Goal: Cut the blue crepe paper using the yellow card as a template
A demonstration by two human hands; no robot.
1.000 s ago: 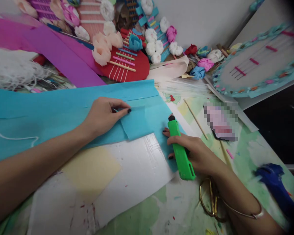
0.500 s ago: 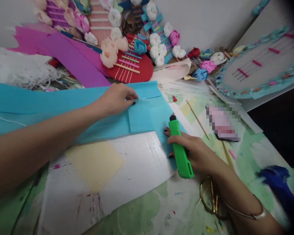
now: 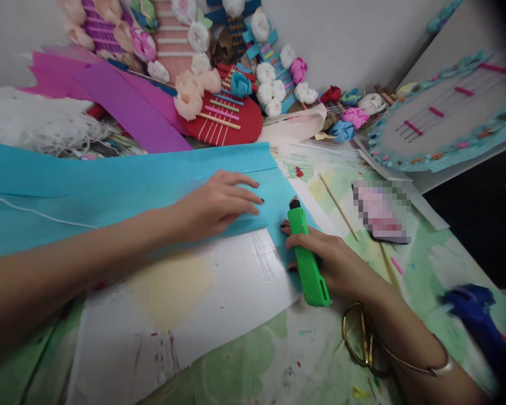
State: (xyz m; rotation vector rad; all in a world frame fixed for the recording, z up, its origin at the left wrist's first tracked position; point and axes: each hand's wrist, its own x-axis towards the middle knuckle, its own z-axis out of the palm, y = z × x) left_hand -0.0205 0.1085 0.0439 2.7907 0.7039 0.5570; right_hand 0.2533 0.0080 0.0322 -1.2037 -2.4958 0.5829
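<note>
My right hand (image 3: 326, 253) is closed around a green utility knife (image 3: 307, 261), its dark tip pointing away from me. Fingertips of that hand rest on the right end of the blue paper (image 3: 231, 160). Fingers spread, my left hand (image 3: 225, 202) is over the same paper, near its lower edge, and holds nothing. Whether it touches the paper I cannot tell. Partly under the blue paper lies a white sheet (image 3: 219, 298) with scratch marks and a pale yellow patch (image 3: 168, 289). A white string (image 3: 42, 212) runs across the paper at the left.
Gold-handled scissors (image 3: 365, 337) lie beside my right wrist, with a blue glue gun (image 3: 474, 315) further right. A thin wooden stick (image 3: 339, 205) and a pixelated object (image 3: 379, 214) are beyond the knife. Paper flowers (image 3: 272, 87) and purple paper (image 3: 126, 107) line the back wall.
My left hand has let go of a folded flap of the blue paper and moved right and toward me, its fingers spreading. The flap now lies flatter. My right hand has barely moved.
</note>
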